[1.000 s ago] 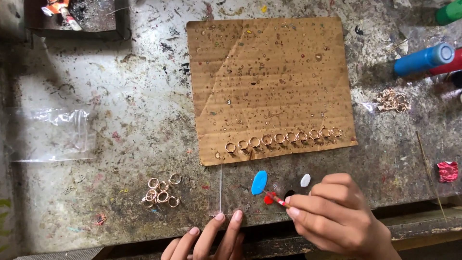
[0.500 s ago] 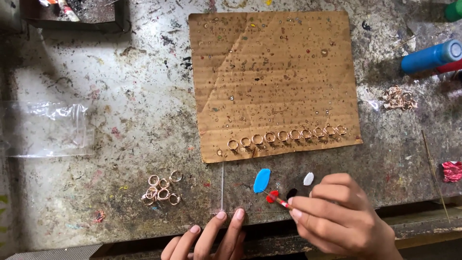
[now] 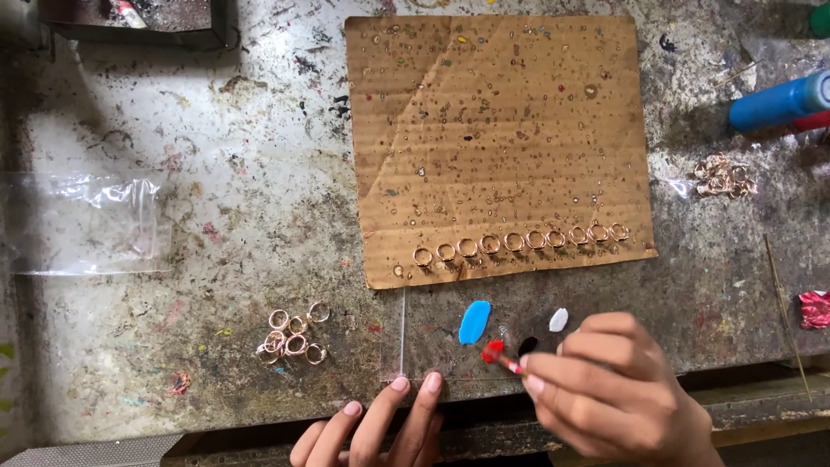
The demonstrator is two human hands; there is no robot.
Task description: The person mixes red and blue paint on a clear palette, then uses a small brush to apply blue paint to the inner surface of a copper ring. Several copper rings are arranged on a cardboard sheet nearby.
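Note:
My right hand pinches a thin stick whose tip sits in a red paint blob on a clear plastic sheet. Beside the red blob lie a blue blob, a small black blob and a white blob. My left hand rests at the table's front edge, fingertips pressing the sheet's near corner. A brown cardboard piece lies behind, with a row of several copper-coloured rings stuck along its near edge.
A loose pile of copper rings lies left of the sheet, another pile at the right. A clear plastic bag is at the far left. Blue tube, red foil scrap, dark tray.
The view has shifted slightly. My right hand has stayed by the red blob with the stick's tip still in it. My left hand has hardly moved.

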